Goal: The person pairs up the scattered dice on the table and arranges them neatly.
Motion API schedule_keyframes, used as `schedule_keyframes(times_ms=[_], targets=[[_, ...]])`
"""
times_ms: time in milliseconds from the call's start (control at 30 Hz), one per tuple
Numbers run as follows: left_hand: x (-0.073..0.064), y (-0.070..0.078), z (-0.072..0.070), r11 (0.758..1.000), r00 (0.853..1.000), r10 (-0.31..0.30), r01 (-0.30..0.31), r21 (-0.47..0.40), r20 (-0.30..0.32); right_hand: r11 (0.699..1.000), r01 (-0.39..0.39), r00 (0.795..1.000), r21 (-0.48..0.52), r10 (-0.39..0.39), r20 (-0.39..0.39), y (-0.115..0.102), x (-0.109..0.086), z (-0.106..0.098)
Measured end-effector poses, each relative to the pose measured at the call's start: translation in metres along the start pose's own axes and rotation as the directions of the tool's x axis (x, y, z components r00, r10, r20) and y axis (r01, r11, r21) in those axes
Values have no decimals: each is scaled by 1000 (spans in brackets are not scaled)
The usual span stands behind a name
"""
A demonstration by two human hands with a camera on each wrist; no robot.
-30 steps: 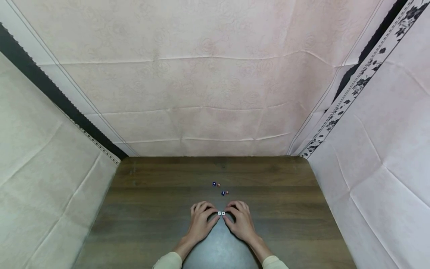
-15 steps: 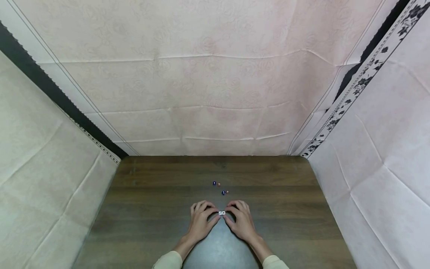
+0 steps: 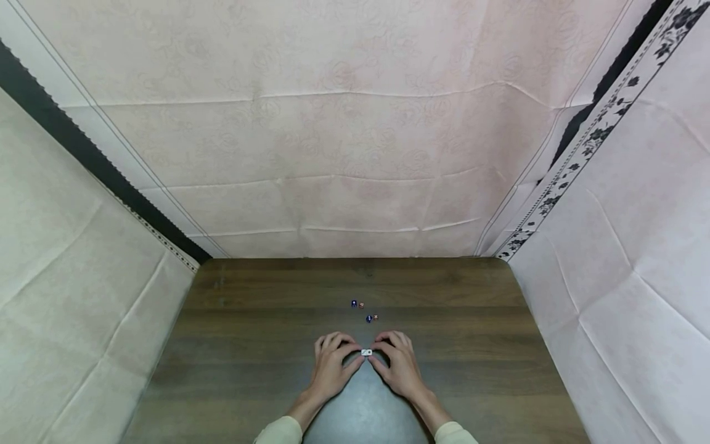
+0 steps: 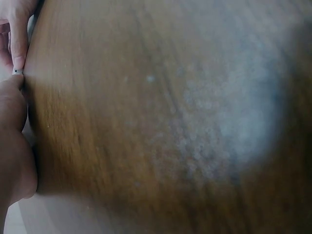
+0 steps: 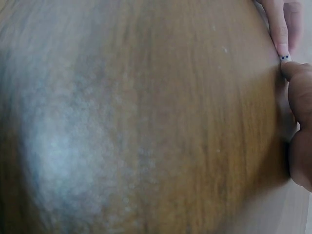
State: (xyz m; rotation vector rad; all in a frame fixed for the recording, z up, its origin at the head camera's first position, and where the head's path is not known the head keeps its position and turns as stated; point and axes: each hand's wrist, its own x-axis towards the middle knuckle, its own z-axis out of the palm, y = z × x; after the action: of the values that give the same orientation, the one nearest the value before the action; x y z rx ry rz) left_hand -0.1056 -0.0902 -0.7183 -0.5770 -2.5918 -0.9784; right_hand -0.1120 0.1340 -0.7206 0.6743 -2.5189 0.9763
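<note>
Two small white dice sit side by side between the hands in the head view. The left die (image 3: 363, 352) is pinched between thumb and index finger of my left hand (image 3: 331, 365). My right hand (image 3: 398, 365) pinches the right die (image 3: 369, 352) in the same way, mirrored. In the left wrist view a white die (image 4: 18, 71) peeks out between fingertips at the left edge. Dark pips show on a white die (image 5: 285, 58) at the right edge of the right wrist view. The fingertips cover the outer sides of both dice.
Beyond the hands, several small dice lie on the wooden table (image 3: 244, 345): a dark blue one (image 3: 354, 303) beside an orange one (image 3: 362, 305), and a blue one (image 3: 368, 319) beside a reddish one (image 3: 376, 317). Pale cloth (image 3: 344, 142) hangs behind the table and along its sides.
The left die has shifted slightly right, closing the narrow gap to the right die. Both hands stay in nearly the same place, and the coloured dice have not moved.
</note>
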Motion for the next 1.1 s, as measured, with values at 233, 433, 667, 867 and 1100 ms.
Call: schedule_keyframes(times_ms=[233, 433, 667, 867, 1100], targets=[[0, 2, 0, 1000, 1000, -9, 9, 9, -8, 1000, 5, 1000, -6, -5, 4, -1, 0, -1], [0, 1, 1, 1000, 1000, -16, 16, 18, -1, 1000, -26, 998, 18, 25, 51, -2, 2, -5], [0, 2, -1, 1000, 999, -30, 30, 4, 11, 993, -88, 989, 83, 78, 127, -3, 4, -12], [0, 4, -2, 999, 999, -31, 31, 18, 19, 971, -194, 965, 137, 164, 206, -6, 4, -19], [0, 4, -2, 999, 1000, -16, 16, 30, 0, 965, -197, 976, 173, 177, 126, -8, 8, -25]])
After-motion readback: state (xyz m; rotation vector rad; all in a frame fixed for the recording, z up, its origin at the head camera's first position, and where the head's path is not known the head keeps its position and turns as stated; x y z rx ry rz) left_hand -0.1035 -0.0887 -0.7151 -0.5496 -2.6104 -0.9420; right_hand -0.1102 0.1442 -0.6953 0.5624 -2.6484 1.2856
